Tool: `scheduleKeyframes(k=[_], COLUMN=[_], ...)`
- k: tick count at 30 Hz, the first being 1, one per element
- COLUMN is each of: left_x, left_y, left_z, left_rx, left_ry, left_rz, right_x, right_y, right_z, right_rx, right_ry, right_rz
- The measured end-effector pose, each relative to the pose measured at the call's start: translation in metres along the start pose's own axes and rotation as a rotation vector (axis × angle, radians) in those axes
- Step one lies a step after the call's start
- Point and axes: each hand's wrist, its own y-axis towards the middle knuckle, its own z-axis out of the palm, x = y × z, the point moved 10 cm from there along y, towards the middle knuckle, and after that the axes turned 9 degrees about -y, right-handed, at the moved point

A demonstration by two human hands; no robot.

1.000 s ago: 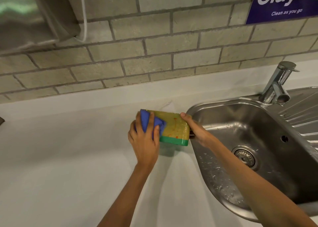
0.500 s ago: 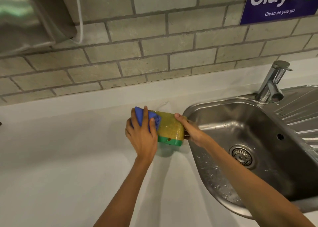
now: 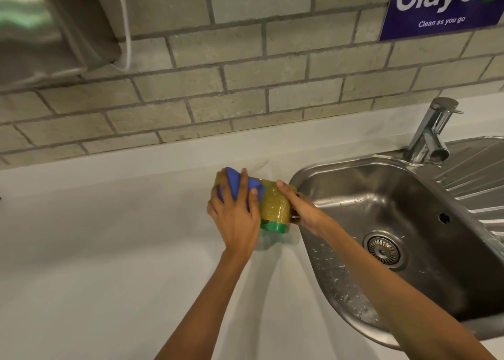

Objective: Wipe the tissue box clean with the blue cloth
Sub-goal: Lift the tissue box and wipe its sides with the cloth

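Counter: we work on a white worktop (image 3: 109, 250), steel sink (image 3: 409, 318) right, brick wall far.
Left hand (image 3: 237, 217): we press the blue cloth (image 3: 256, 187) flat onto the tissue box (image 3: 275, 207).
Right hand (image 3: 302, 209): we clasp the box's right end.

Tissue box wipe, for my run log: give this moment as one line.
phase: wiping | left hand: presses blue cloth on tissue box | right hand: steadies box end | place: counter beside sink

one head view, looking steeply down, close over counter (image 3: 109, 250).
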Motion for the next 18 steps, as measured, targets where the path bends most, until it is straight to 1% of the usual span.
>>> scheduleKeyframes(k=[2, 3, 6, 10, 12, 15, 16, 17, 18], left_x=[-0.009, -0.008, -0.004, -0.017, -0.034, -0.043, -0.037, -0.026, -0.014], left_y=[-0.005, -0.006, -0.001, -0.005, -0.016, -0.036, -0.038, -0.037, -0.032], left_z=[0.004, 0.004, 0.006, 0.016, 0.021, 0.022, 0.019, 0.014, 0.008], left_rx=[0.044, 0.049, 0.058, 0.058, 0.079, 0.13, 0.137, 0.128, 0.098], left_ry=[-0.016, -0.025, -0.058, -0.09, -0.064, 0.045, 0.048, 0.036, 0.014], left_rz=[0.063, 0.067, 0.023, -0.026, 0.065, 0.286, 0.307, 0.282, 0.211], right_x=[-0.003, -0.005, -0.009, -0.009, -0.009, -0.011, -0.011, -0.012, -0.013], right_y=[0.0, 0.0, -0.001, -0.001, 0.001, 0.001, 0.001, 0.001, 0.001], right_z=[0.002, 0.002, 0.001, 0.0, -0.003, -0.01, -0.011, -0.011, -0.01], right_rx=[0.058, 0.08, 0.105, 0.082, 0.04, -0.034, -0.044, -0.048, -0.053], right_ry=[0.028, 0.056, 0.111, 0.152, 0.153, 0.103, 0.086, 0.083, 0.093], right_rz=[-0.008, -0.001, 0.02, 0.015, 0.02, 0.037, 0.035, 0.036, 0.039])
